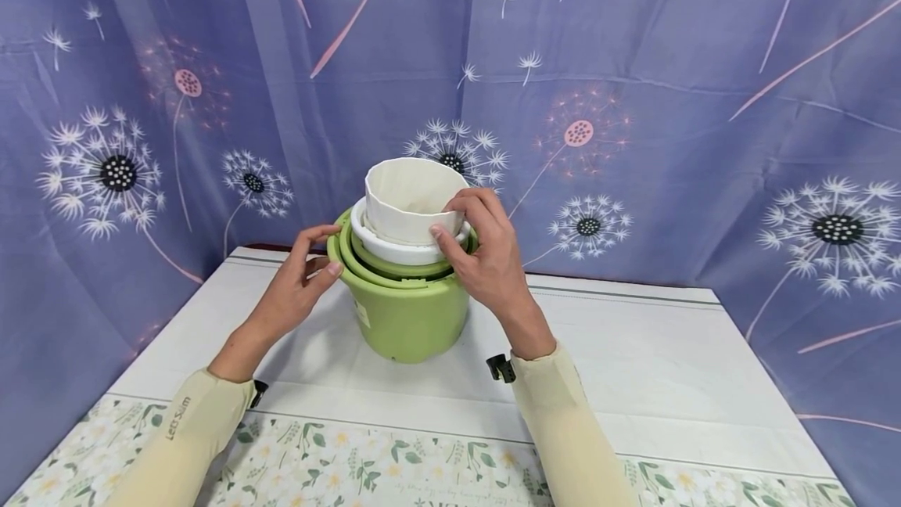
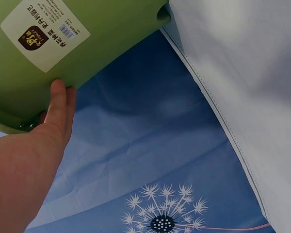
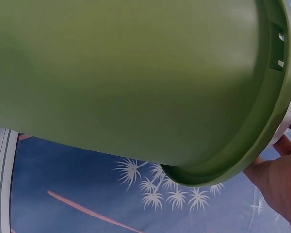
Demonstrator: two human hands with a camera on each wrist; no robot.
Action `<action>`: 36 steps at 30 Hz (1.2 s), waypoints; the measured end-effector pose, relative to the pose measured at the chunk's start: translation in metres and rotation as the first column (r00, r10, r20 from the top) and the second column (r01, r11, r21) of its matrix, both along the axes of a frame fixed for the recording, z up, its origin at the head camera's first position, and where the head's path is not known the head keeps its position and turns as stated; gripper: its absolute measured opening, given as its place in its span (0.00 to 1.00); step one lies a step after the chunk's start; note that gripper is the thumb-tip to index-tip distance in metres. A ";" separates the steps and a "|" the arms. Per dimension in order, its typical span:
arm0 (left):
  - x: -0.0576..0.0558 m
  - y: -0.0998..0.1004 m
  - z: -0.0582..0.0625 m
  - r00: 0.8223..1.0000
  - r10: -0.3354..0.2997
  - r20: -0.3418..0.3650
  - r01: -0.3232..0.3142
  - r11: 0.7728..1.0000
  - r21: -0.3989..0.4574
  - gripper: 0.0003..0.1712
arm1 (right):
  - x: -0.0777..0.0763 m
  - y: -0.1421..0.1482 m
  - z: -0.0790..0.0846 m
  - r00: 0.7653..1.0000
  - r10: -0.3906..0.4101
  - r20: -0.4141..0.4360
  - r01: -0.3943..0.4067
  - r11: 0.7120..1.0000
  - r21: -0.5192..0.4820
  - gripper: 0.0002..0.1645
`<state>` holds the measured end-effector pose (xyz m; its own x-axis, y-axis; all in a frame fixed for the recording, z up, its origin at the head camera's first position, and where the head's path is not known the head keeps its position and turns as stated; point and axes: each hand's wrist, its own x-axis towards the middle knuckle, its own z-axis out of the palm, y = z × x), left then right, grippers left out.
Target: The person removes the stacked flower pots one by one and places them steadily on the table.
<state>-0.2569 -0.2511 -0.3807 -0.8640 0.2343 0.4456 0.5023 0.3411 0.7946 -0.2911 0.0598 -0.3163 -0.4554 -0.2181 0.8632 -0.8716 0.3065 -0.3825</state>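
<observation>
A large green flowerpot [image 1: 411, 323] stands on the table with more green pots nested in it. A thick white rim [image 1: 401, 255] shows inside them, and on top is a white flowerpot [image 1: 399, 217] with a wavy rim. My right hand [image 1: 487, 253] pinches the white flowerpot's near right wall, fingers over the rim and thumb outside. On the other side, my left hand [image 1: 296, 288] rests against the large pot's rim. In the left wrist view, its fairly straight fingers [image 2: 58, 104] touch the outer wall below a label [image 2: 44, 34].
White cloth covers the table [image 1: 633, 366], with a floral printed strip [image 1: 352, 460] along the near side. A purple dandelion-print curtain [image 1: 619, 22] hangs behind the pots and on both sides.
</observation>
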 end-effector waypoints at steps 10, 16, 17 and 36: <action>-0.001 0.000 0.000 1.000 -0.009 -0.005 0.009 1.000 0.005 0.31 | 0.001 -0.001 0.002 0.999 0.025 -0.024 -0.026 0.999 -0.030 0.09; -0.002 0.000 0.001 1.000 -0.007 0.000 0.007 1.000 0.005 0.31 | 0.001 -0.002 0.003 0.999 0.037 -0.040 -0.039 0.998 -0.044 0.09; -0.002 0.000 0.000 1.000 -0.007 0.001 0.007 1.000 0.005 0.31 | 0.001 -0.002 0.003 0.998 0.040 -0.041 -0.042 0.998 -0.048 0.09; -0.003 -0.002 -0.002 1.000 0.000 0.007 0.000 1.000 0.010 0.32 | 0.000 -0.003 0.003 0.999 0.005 -0.052 -0.007 0.999 -0.042 0.10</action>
